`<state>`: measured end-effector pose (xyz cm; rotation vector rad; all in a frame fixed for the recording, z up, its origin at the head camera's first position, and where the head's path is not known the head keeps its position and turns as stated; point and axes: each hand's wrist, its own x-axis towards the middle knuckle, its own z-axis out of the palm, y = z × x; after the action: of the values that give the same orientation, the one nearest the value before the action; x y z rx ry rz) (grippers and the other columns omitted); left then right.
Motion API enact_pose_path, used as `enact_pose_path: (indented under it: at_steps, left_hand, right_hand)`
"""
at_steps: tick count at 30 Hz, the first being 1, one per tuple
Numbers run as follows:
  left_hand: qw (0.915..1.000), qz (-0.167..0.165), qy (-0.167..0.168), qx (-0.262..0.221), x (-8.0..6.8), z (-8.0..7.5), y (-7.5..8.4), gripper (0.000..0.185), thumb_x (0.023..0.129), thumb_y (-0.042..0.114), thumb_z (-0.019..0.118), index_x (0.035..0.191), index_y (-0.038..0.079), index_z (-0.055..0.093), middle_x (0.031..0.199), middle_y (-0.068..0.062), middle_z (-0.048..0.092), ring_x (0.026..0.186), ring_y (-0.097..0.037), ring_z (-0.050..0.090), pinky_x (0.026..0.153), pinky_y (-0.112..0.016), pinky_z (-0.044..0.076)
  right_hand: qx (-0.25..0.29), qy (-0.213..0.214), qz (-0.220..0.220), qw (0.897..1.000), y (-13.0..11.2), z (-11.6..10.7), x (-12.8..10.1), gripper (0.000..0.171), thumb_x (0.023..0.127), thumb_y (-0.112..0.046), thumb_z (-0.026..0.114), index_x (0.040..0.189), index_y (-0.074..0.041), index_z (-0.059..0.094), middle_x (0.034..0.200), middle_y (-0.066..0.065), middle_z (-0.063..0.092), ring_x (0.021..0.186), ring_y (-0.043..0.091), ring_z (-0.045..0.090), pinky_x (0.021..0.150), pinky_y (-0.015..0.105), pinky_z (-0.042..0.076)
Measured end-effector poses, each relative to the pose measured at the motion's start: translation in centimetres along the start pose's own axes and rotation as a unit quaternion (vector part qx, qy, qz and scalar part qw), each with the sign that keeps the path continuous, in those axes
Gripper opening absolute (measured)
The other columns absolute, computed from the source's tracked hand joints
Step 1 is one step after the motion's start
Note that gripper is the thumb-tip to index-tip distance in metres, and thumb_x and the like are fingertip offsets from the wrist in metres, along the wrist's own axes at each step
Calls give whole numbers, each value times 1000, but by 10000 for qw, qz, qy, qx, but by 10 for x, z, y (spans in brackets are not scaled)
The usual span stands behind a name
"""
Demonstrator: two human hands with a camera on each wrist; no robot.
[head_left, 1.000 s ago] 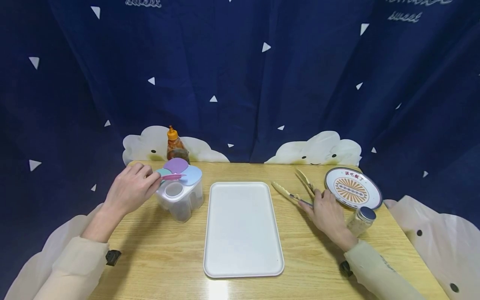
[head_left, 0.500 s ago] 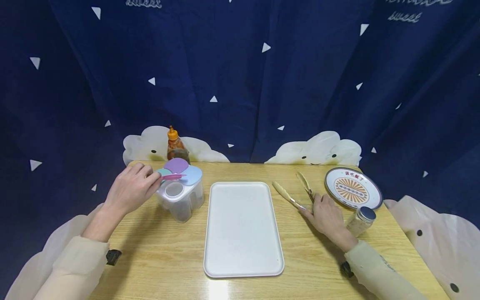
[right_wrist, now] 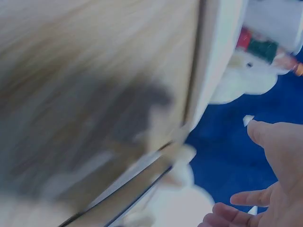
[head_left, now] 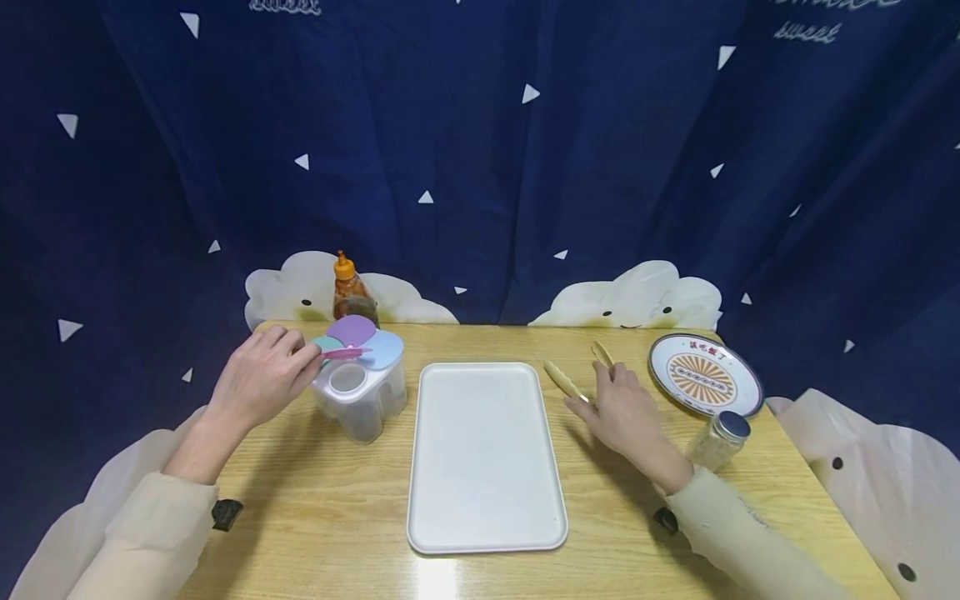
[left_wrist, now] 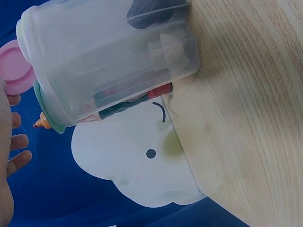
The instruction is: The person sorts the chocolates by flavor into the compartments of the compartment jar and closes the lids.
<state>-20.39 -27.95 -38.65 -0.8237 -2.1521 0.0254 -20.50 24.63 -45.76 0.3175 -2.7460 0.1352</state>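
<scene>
The white tray lies nearest the person at the middle of the wooden table, and nothing lies on it. To the right of the tray, the small glass jar stands near the table's right edge. Just right of the tray's far end, the right hand sits over the tongs; whether its fingers are clamped on them or only resting there cannot be told, since the right wrist view is blurred and shows fingers spread in the air. The tongs lie low at the table, their tips pointing away. Left of the tray, the left hand pinches the pink spoon handle over the clear seasoning box, whose lids stand open. Beyond the tongs, further right of the tray, rests the patterned plate. Behind the seasoning box stands the sauce bottle. By my judgement the work is at its start: tools are just being taken up, and nothing has reached tray or plate.
</scene>
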Motion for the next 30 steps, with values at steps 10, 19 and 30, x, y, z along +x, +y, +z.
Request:
enact_pose_path:
  at_steps: [10,19,30]
  left_hand:
    - [9999,54,129,71,-1,2,1,52,114,33,32,91,4,68,78,-13,60,74,-34,56,63,-44,50]
    - [9998,23,192,40,-2,3,1,53,114,35,32,90,5,68,78,-11,60,73,-32,55,60,-42,47]
    - [9987,65,513,-18,-5,8,2,53,114,35,34,87,7,69,77,-10,61,72,-32,57,61,-45,49]
  right_hand:
    - [480,159,-750,9959,-87,-12,29,79,92,-63,70,140,-1,60,114,19,65,96,35,65,66,46,57]
    - [1296,280,-2295,9642,-146,-12,57,53,98,-51,68,136,-14,66,119,4,66,109,22,66,85,37,59]
    - [1858,509,-2965,9354,-201,-12,87,42,99,-41,70,133,-17,69,118,0,68,110,17,66,87,32,58]
